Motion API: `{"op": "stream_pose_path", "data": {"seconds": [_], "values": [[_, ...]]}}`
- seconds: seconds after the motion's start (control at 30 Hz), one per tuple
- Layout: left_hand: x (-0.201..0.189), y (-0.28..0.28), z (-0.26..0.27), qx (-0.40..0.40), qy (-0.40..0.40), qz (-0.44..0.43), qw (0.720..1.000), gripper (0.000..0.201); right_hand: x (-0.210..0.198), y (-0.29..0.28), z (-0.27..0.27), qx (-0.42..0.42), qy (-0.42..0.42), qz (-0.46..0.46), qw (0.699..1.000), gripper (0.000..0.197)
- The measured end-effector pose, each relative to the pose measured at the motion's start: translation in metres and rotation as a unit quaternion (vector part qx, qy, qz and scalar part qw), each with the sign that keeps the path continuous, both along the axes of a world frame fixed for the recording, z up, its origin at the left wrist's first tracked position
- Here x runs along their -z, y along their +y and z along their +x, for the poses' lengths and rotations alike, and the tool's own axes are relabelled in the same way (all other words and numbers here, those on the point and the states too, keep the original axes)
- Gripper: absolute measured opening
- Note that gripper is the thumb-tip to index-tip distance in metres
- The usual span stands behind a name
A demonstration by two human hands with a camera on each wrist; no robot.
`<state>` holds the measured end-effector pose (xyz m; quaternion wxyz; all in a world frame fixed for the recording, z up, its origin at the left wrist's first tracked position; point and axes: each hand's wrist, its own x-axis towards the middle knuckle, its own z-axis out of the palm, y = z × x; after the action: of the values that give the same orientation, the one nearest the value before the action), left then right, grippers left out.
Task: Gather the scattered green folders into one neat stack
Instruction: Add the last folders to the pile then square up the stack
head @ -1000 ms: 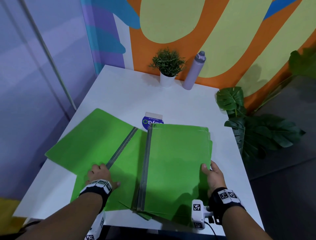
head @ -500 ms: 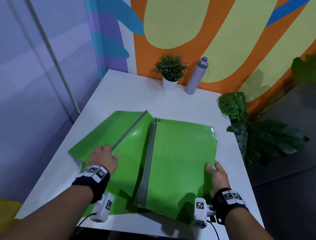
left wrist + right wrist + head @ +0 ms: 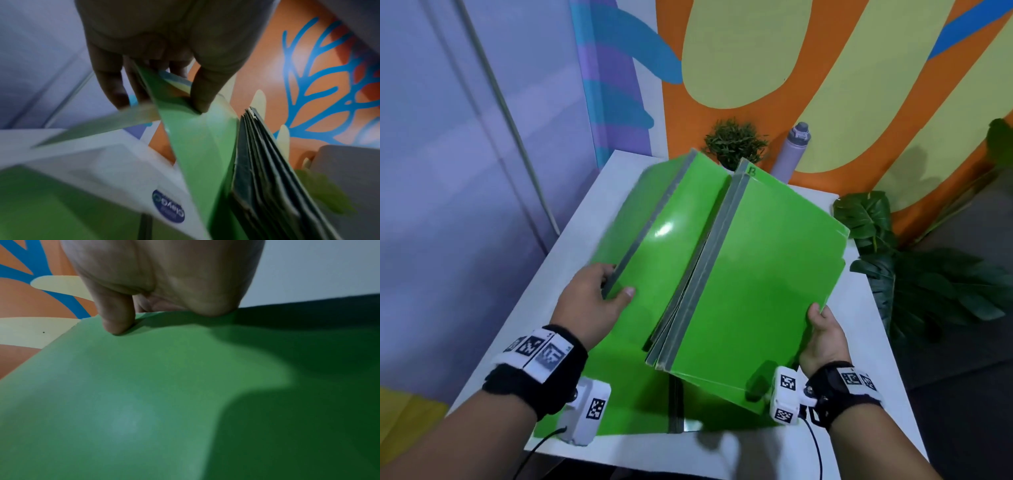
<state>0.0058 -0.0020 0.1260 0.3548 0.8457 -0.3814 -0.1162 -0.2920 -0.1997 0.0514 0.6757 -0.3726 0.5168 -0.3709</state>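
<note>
Above a white table (image 3: 599, 192) by a mural wall (image 3: 859, 102), both hands grip green folders (image 3: 756, 274).

Both forearms reach toward twelve o'clock, the left hand (image 3: 589, 301) at nine o'clock curled with thumb on top and fingers beneath, pinching, while the right hand (image 3: 823, 337) at three o'clock clamps likewise, thumb uppermost.

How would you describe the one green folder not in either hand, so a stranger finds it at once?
Start at the white table. Along its near edge, under the raised folders, one green folder lies flat. Unlike the folders gripped by the left hand and right hand, nothing holds it.
</note>
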Motion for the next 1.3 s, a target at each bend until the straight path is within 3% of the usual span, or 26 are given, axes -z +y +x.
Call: {"op": "stream_pose_path", "data": {"seconds": [0.2,0.3,0.4,0.57,0.67,0.77,0.8,0.87,0.93,1.03,1.13,1.23,1.3], "values": [[0.067,0.009,0.006,0.033,-0.007,0.2,0.979,0.032,0.01,0.006,0.001,0.001,0.054,0.009,0.999,0.012],[0.1,0.019,-0.001,0.034,0.006,0.257,0.966,0.034,0.026,0.012,-0.003,0.0,0.091,0.042,0.995,0.037],[0.115,0.028,-0.005,-0.005,0.035,0.282,0.959,0.03,0.031,0.018,-0.007,-0.012,0.112,0.057,0.992,0.034],[0.113,0.028,-0.004,-0.066,0.047,0.2,0.976,0.019,0.031,0.023,-0.012,-0.014,0.137,0.065,0.988,0.051],[0.095,0.02,-0.003,-0.06,0.083,0.141,0.985,0.027,0.032,0.021,-0.011,-0.013,0.119,0.063,0.991,0.035],[0.072,0.013,0.004,-0.05,0.119,0.06,0.99,0.017,0.036,0.018,-0.007,-0.027,0.085,0.066,0.994,0.026],[0.065,0.012,0.005,-0.034,0.12,0.03,0.992,0.015,0.04,0.016,-0.007,-0.033,0.059,0.066,0.996,0.036],[0.046,0.013,0.005,0.004,0.145,-0.031,0.989,0.014,0.042,0.01,-0.006,-0.03,-0.008,0.049,0.998,0.073],[0.029,0.014,0.003,0.051,0.237,-0.098,0.965,0.016,0.025,0.011,0.005,-0.019,-0.045,0.045,0.998,0.087],[0.011,0.02,0.003,0.112,0.358,-0.168,0.911,0.024,0.011,0.001,0.015,-0.029,-0.108,0.035,0.993,0.06],[0.01,0.024,0.007,0.121,0.417,-0.189,0.881,0.042,0.0,-0.006,0.026,-0.047,-0.139,0.016,0.989,0.045],[0.018,0.022,0.006,0.122,0.428,-0.14,0.884,0.057,-0.005,-0.006,0.035,-0.058,-0.113,0.0,0.992,0.05],[0.023,0.023,0.005,0.107,0.418,-0.105,0.896,0.065,-0.012,0.001,0.043,-0.071,-0.112,0.003,0.991,0.032]]}}
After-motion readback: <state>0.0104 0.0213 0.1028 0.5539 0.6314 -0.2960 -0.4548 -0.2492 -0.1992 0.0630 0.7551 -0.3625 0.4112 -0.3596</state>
